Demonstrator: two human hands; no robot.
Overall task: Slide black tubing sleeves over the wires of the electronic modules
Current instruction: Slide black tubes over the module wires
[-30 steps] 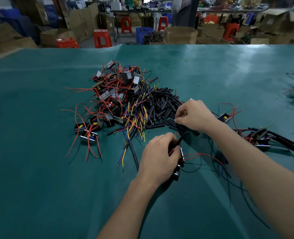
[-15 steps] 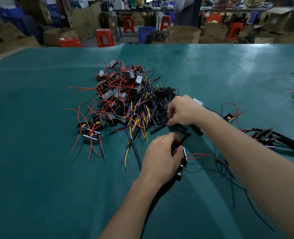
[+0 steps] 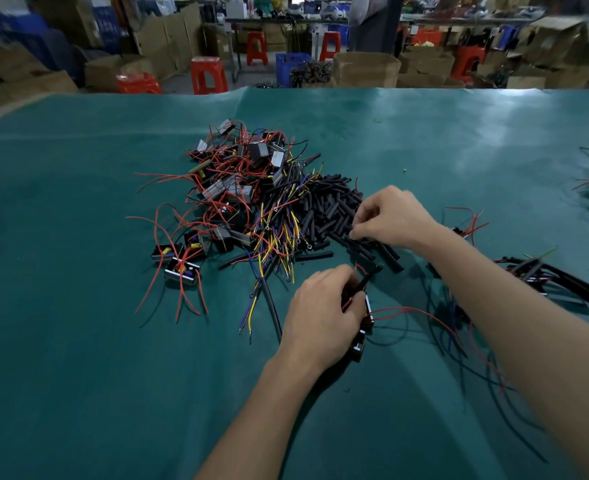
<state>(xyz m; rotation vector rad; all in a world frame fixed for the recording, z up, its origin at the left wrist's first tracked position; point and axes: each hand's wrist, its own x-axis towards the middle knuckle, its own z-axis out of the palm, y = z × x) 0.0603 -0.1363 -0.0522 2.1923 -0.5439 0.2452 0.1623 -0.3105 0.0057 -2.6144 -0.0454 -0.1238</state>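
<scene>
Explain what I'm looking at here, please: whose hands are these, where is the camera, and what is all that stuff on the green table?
No machine here: a person works bare-handed, and the camera sits on their head, looking forward and down. On the green table lies a tangle of small electronic modules with red, yellow and blue wires, and beside it a heap of short black tubing sleeves. The left hand holds one module and pinches its wires with a sleeve. The right hand reaches into the heap, fingers picking at a sleeve. Modules already sleeved lie to the right.
</scene>
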